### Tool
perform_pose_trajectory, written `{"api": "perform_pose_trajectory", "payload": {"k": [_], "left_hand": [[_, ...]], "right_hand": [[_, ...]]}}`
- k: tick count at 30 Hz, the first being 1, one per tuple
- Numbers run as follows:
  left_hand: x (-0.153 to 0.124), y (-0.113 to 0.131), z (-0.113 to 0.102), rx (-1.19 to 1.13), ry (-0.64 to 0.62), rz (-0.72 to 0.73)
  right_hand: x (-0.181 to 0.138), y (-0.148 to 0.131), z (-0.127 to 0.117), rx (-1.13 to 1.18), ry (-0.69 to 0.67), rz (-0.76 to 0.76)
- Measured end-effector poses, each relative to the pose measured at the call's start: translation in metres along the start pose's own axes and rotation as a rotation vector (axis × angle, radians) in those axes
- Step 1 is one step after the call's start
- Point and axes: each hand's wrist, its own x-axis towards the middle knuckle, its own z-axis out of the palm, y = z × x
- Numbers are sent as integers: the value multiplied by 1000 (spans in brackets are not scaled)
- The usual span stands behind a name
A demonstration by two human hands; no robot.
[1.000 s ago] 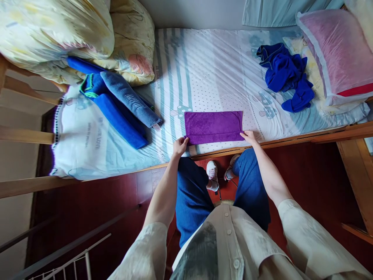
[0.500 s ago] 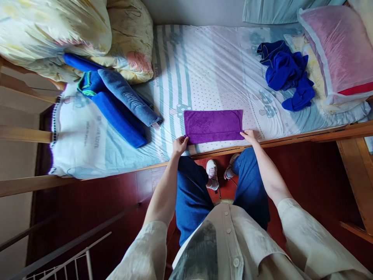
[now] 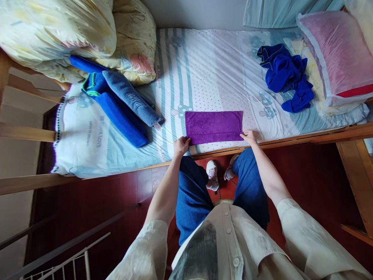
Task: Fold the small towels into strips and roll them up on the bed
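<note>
A purple towel (image 3: pixel 214 126), folded into a flat rectangle, lies near the front edge of the bed (image 3: pixel 215 70). At its near left corner, my left hand (image 3: pixel 182 146) pinches the cloth between thumb and fingers. My right hand (image 3: pixel 249 137) pinches the near right corner in the same way. The long near edge runs fairly straight between both hands, and a crease crosses the towel just above it.
Rolled blue towels (image 3: pixel 122 112) and a grey-blue rolled towel (image 3: pixel 132 99) lie to the left, by a yellow quilt (image 3: pixel 134 46). A crumpled blue cloth (image 3: pixel 287 74) lies on the right beside a pink pillow (image 3: pixel 338 54). A wooden bed rail (image 3: pixel 305 139) borders the front.
Both hands stay at the towel's near corners, and the towel looks the same. Only the view has shifted slightly.
</note>
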Motion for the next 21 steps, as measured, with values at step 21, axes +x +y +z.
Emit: {"api": "perform_pose_trajectory", "payload": {"k": [21], "left_hand": [[-1, -10, 8, 199, -217, 530]], "right_hand": [[-17, -17, -8, -144, -195, -469]]}}
